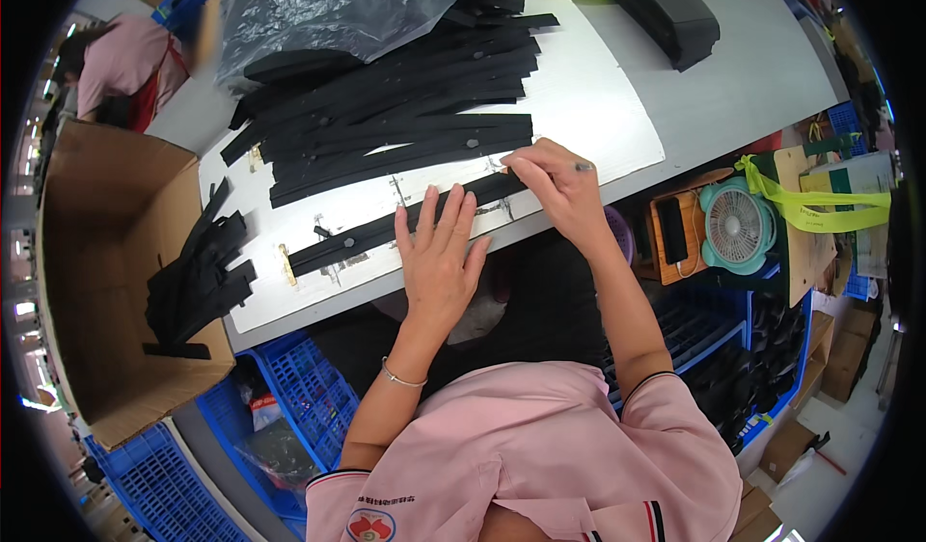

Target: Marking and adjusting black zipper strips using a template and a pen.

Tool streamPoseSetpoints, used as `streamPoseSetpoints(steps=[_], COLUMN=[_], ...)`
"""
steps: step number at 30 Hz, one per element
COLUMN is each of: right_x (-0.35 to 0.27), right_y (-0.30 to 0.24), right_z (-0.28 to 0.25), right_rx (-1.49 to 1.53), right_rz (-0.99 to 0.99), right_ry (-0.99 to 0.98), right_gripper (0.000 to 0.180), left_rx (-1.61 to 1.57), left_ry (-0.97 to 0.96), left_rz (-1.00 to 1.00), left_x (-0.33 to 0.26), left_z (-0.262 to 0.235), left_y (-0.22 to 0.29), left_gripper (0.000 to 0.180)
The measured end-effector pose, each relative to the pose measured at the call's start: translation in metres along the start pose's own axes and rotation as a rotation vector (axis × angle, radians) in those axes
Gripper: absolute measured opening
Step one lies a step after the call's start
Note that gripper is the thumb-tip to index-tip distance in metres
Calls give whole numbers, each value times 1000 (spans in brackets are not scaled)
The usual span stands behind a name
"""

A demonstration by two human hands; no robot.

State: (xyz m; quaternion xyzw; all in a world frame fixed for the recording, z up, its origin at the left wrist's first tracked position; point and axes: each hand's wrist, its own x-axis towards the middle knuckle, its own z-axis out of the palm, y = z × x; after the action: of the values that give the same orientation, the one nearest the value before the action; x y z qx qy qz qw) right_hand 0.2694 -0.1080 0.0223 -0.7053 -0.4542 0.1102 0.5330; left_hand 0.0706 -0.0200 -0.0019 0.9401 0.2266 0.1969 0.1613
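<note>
A long black fabric strip lies along the near edge of a white board. My left hand rests on the strip's middle, palm down, with its fingers stretched out. At the strip's right end my right hand is closed on a slim pen; its back end sticks out behind my fingers, and its tip points down at the strip. Dark marks show on the board next to the strip. Just beyond my hands, many similar black strips lie in an overlapping pile.
Clear plastic sheeting covers part of the pile. More strips hang over the rim of a cardboard box at the left. A dark curved piece lies at the back right. A fan stands to the right; blue crates sit below.
</note>
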Motion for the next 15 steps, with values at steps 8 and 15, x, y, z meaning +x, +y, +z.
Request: streamPoseSetpoints(steps=[8, 15], right_x=[0, 1], right_y=[21, 22], right_z=[20, 22], right_rx=[-11, -57], right_rz=[-7, -53], right_ry=[-14, -3], right_gripper=[11, 13], left_rx=[-5, -12], left_ry=[45, 63], left_rz=[6, 3], left_x=[1, 1], left_z=[1, 1], left_y=[1, 1], left_gripper=[56, 56])
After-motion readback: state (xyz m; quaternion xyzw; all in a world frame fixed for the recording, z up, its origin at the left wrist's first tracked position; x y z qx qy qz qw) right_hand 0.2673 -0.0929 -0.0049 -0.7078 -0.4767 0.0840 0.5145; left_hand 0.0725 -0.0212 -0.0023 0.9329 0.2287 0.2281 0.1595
